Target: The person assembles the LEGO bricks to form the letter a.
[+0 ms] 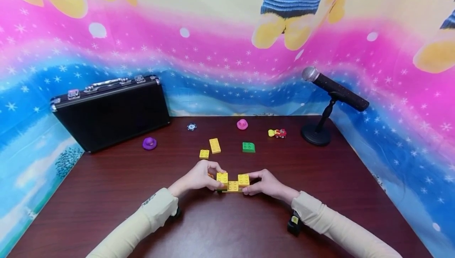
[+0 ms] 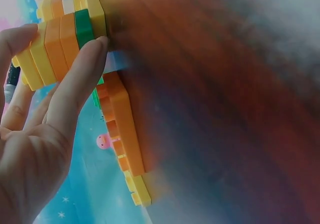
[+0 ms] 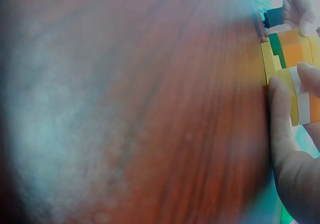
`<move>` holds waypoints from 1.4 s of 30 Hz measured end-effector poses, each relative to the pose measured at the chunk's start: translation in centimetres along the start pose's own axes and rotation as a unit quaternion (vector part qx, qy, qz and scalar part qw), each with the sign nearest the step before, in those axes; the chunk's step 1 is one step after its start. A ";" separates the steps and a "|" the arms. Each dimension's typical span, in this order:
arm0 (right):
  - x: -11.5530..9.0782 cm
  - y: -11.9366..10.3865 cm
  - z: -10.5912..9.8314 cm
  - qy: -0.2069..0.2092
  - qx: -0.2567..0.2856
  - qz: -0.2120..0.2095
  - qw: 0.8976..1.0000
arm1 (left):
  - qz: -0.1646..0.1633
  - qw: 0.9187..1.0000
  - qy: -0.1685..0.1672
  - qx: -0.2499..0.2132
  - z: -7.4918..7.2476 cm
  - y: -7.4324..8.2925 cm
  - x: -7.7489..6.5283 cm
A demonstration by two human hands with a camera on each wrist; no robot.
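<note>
A toy-brick build with two stacks of bricks joined by a low yellow middle (image 1: 232,186) sits on the table before me. My left hand (image 1: 200,176) pinches its left stack (image 1: 222,177), thumb in front and fingers behind. That stack shows yellow, orange and green layers (image 2: 84,27) in the left wrist view. My right hand (image 1: 267,183) grips the right stack (image 1: 243,179), which has a white layer (image 3: 301,101) in the right wrist view. An orange brick (image 2: 125,124) lies near my left hand, mostly hidden by it in the head view.
Beyond the hands lie a long yellow brick (image 1: 215,145), a small yellow brick (image 1: 204,154) and a green brick (image 1: 248,147). Farther back are a purple hat-like toy (image 1: 149,143), poker chip (image 1: 192,127), pink duck (image 1: 242,124), toy vehicle (image 1: 278,133), black case (image 1: 113,112) and microphone (image 1: 335,90).
</note>
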State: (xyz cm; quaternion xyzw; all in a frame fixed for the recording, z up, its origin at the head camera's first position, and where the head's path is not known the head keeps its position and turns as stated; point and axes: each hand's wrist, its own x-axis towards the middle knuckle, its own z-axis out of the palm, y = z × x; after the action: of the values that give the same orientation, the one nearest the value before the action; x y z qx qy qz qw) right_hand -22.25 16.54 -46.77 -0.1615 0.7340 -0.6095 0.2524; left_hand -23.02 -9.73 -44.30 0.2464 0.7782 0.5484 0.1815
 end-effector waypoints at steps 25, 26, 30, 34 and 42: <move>-0.4 -0.2 0.2 0.000 -0.007 0.006 1.000 | -0.028 0.999 -0.003 0.031 0.3 0.8 -0.3; -0.4 -0.2 0.2 0.001 -0.007 0.007 1.000 | -0.024 0.999 -0.004 0.036 0.3 0.8 -0.4; -0.3 -0.3 0.2 0.004 -0.006 0.008 1.000 | -0.012 0.998 0.002 0.055 0.4 0.6 -0.5; -0.2 -0.2 0.2 0.003 -0.005 0.008 1.000 | -0.003 0.997 0.014 0.070 0.6 0.4 -0.6; 0.0 -0.2 0.2 -0.002 -0.003 -0.012 1.000 | 0.020 0.995 0.024 0.094 0.6 0.5 -0.7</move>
State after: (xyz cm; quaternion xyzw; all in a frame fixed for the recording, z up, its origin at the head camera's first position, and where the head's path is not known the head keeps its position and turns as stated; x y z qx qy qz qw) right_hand -22.13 16.34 -46.65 -0.1722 0.7333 -0.6102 0.2455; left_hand -22.01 -9.50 -44.00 0.2641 0.8258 0.4817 0.1275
